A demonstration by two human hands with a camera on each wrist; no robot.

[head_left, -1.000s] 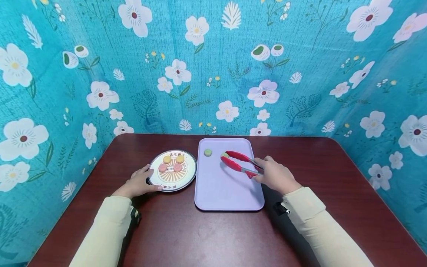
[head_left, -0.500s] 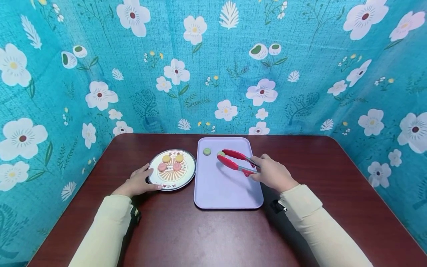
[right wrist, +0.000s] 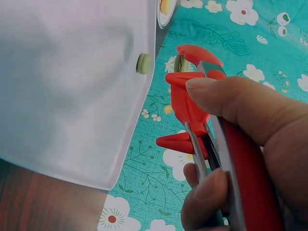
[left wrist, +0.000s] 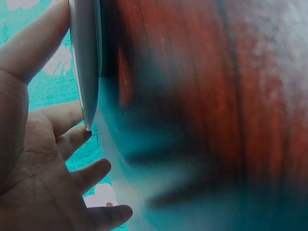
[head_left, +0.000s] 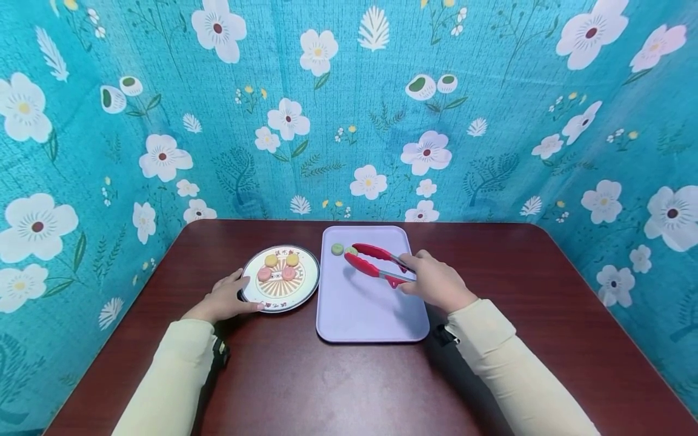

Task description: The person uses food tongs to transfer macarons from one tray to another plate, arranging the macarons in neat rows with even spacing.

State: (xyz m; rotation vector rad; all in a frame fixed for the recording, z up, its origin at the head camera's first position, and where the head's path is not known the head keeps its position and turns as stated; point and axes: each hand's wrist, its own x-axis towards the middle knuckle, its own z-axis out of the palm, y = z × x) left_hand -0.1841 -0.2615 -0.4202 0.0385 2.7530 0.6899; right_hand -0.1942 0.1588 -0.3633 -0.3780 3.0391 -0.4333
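Observation:
My right hand point(head_left: 436, 282) grips red-tipped metal tongs point(head_left: 362, 264) above the lilac tray point(head_left: 371, 321). A green macaron point(right wrist: 179, 63) sits between the tong tips, raised over the tray. Just left of it, a second green macaron point(head_left: 337, 249) lies near the tray's back left corner. My left hand point(head_left: 225, 298) holds the left side of a round white plate point(head_left: 312, 283), thumb at the near rim and fingers spread along the edge. On the plate are two yellow macarons point(head_left: 271, 260) behind two pink macarons point(head_left: 264, 274).
Plate and tray stand side by side, their edges close together, on a dark red-brown table point(head_left: 283, 381). A blue floral cloth point(head_left: 338, 121) hangs behind the table and along both sides.
My right hand has moved left with the tongs, bringing the held green macaron close beside the other green one. The left hand and plate have stayed in place.

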